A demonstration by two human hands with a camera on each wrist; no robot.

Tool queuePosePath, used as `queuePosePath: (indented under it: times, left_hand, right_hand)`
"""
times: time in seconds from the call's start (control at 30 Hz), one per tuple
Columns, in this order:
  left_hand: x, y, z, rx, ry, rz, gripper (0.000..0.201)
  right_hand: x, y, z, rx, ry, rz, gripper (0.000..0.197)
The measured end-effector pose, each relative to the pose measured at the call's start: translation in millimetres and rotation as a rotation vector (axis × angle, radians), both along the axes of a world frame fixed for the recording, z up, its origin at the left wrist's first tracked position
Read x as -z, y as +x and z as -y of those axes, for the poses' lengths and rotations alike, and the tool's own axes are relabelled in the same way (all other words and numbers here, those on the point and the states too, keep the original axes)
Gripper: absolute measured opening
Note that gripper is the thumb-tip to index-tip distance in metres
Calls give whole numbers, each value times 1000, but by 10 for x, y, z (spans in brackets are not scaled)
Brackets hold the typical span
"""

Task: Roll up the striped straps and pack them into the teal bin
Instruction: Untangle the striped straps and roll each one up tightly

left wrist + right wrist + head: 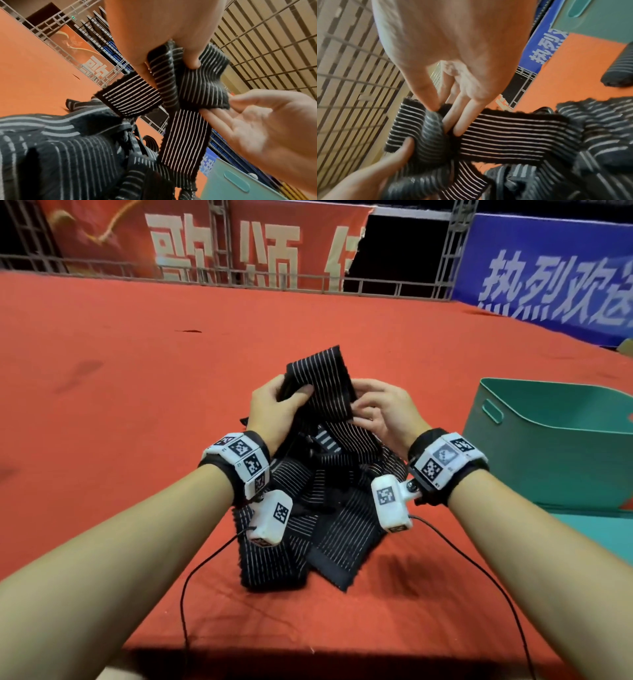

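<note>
The person holds one striped strap (325, 385) up above the pile of straps (308, 508), likely so its end hangs free and can be rolled without catching on the others. The pile lies on the red tabletop (137, 371), near the person. The teal bin (548, 446) waits on the right, close enough to drop a roll in. The left hand (274, 409) has its grip clamped on the strap, thumb on top and fingers curled behind. The right hand (383, 409) pinches the strap's right edge, thumb above and straight fingers below, a looser grip.
</note>
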State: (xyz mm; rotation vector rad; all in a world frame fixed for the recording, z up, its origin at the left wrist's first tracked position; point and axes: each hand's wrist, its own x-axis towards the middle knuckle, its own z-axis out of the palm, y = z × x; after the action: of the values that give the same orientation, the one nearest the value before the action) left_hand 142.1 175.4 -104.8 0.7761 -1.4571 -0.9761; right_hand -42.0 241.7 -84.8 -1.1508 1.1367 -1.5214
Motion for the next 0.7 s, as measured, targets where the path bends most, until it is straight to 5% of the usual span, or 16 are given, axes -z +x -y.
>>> queuePosePath:
  times: [0.13,0.23,0.33,0.47,0.6,0.7]
  left_hand:
    - [-36,121,109,-73,118,-244,7]
    - [-59,209,165,-149,79,-252,6]
    - [-62,293,248,-259,72,-320,9]
    - [-67,348,219,-297,143,-401,11]
    - [256,281,-200,112,191,92,21]
    - [674,212,-436,265,280,414,19]
  right_hand:
    - [234,-104,-4,155,58,-608,55]
    - [524,-255,-74,115,206,-965,97]
    - [851,-330,-122,-48,362,-1100,139]
    - [1001,-213,-315,-243,479,-1193,152]
    - [1243,35,-394,-298,418,-1372,171]
    - [1448,103,-314,-322,323,-1553,160]
